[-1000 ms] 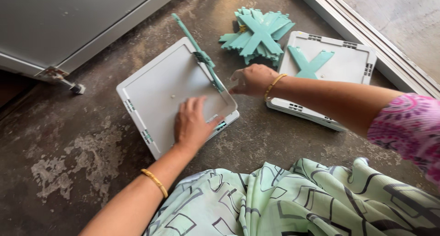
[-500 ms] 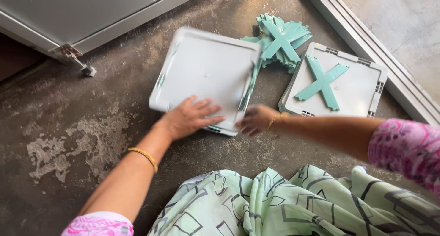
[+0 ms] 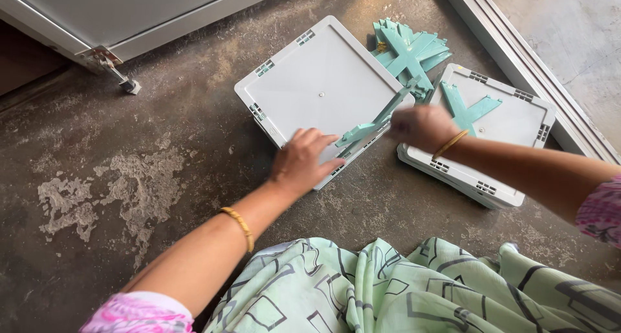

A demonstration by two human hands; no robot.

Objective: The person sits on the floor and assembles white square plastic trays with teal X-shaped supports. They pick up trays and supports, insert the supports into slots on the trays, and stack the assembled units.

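Left hand [image 3: 303, 163] flat, open on grey tray [image 3: 310, 80], right hand [image 3: 420, 126], blurred, apparently gripping teal cross-piece [image 3: 372, 122]

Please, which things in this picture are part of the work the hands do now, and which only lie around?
In the work:
- left hand, pressing on the white square tray
- right hand, holding the teal cross piece at that tray's edge

Lying about:
- second white tray with a teal cross on it
- pile of teal crosses
- metal door frame
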